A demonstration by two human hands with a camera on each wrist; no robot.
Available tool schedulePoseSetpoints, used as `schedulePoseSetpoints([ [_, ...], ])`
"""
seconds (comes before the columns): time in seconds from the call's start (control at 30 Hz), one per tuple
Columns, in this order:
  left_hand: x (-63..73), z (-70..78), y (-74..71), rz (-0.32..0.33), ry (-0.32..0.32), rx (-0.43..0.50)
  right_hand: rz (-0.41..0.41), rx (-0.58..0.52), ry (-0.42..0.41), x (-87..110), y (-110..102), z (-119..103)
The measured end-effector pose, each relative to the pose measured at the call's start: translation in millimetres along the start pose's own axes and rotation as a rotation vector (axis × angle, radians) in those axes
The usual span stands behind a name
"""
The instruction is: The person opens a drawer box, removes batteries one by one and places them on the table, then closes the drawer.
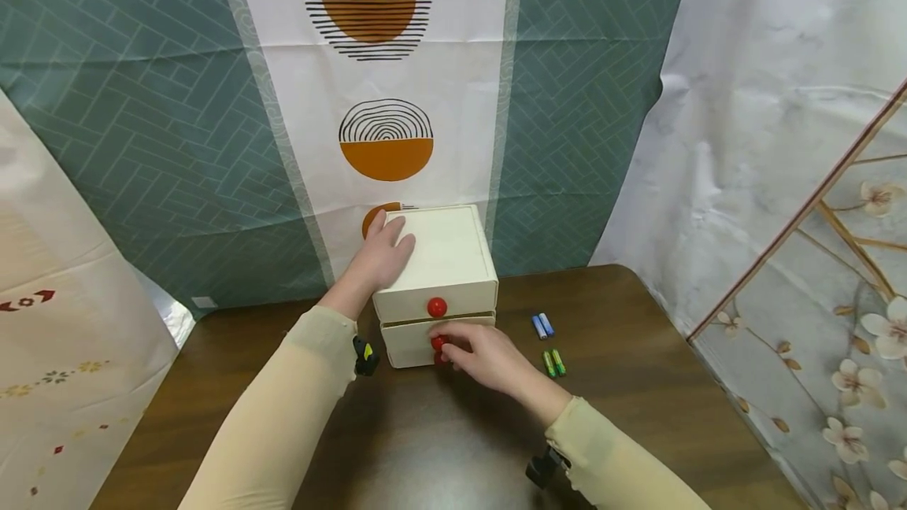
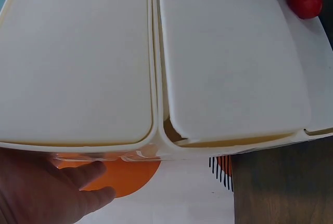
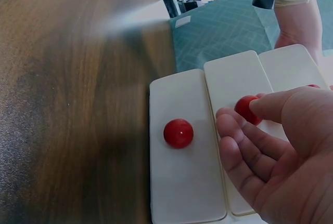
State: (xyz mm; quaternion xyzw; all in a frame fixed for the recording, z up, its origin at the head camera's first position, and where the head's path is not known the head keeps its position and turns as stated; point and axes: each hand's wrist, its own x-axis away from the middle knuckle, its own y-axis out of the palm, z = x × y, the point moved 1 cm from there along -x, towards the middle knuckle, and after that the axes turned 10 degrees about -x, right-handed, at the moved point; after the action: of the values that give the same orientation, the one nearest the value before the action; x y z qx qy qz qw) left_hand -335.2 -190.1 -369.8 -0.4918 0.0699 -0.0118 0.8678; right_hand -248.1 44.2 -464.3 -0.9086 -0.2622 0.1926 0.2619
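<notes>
A small white drawer unit [image 1: 446, 250] with red round knobs stands on the table. My left hand [image 1: 386, 258] rests on the left side of its top, fingers spread. In the left wrist view that hand [image 2: 49, 190] shows at the lower left beside the unit's edge. With thumb and fingers, my right hand [image 1: 489, 356] pinches the middle drawer's red knob [image 3: 247, 109]. The middle drawer front [image 2: 234, 63] stands slightly out of its frame, with a narrow gap along its edge. The lowest drawer's knob [image 3: 178, 133] is untouched, as is the top drawer's knob [image 1: 437, 307].
Two blue batteries [image 1: 542, 326] and two green batteries [image 1: 554, 363] lie on the brown wooden table [image 1: 638, 384], right of the unit. A patterned cloth [image 1: 453, 77] hangs right behind it. A flowered curtain [image 1: 836, 337] borders the table's right side.
</notes>
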Motion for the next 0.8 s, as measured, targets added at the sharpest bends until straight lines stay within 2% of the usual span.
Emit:
schedulePoseSetpoints([
  [0.3, -0.5, 1.0, 0.4, -0.005, 0.001, -0.003, 0.011, 0.022, -0.002, -3.9, -2.6, 2.8],
  [0.8, 0.4, -0.7, -1.2, 0.006, 0.007, -0.01, 0.021, -0.027, 0.012, -7.1, -1.4, 4.2],
])
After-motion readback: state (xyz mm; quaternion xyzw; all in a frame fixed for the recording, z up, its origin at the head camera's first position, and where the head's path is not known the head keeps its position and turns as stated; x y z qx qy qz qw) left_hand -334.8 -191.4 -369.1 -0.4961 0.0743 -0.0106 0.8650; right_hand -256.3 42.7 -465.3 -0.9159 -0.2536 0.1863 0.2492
